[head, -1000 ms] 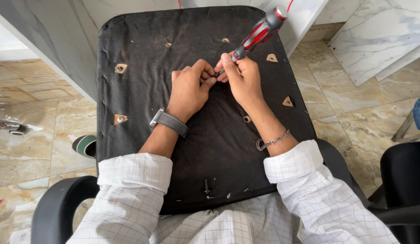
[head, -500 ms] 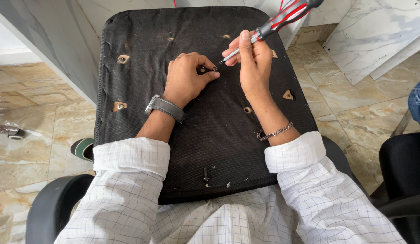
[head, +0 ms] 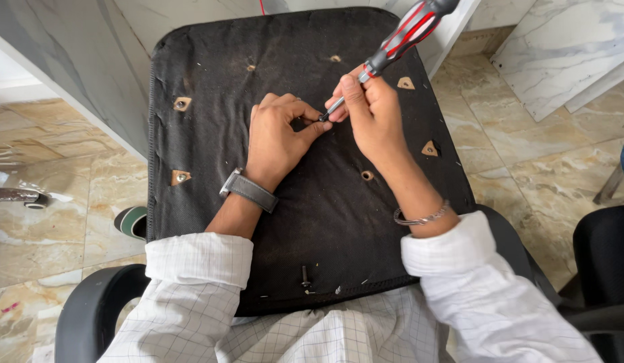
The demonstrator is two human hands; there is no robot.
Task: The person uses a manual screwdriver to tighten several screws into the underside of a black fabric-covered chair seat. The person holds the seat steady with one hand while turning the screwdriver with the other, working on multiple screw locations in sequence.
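A black fabric-covered chair seat underside (head: 325, 222) lies across my lap, with several cut-out mounting holes showing wood and metal. My right hand (head: 369, 117) grips a red-and-black screwdriver (head: 399, 37), its tip angled down to a spot near the panel's middle top. My left hand (head: 278, 138) rests on the fabric beside that tip, thumb and forefinger pinched around something small that I cannot make out. A dark watch sits on my left wrist, a metal bracelet on my right.
A loose black bolt (head: 304, 277) lies on the panel near my body. Black chair armrests curve at lower left (head: 90, 309) and right (head: 594, 269). Marble floor tiles surround the chair; a grey wall panel (head: 63, 60) and white slabs (head: 560, 47) stand nearby.
Both hands have shifted slightly toward the panel's middle. The screwdriver stands steeper, and my left fingers have closed in around its tip.
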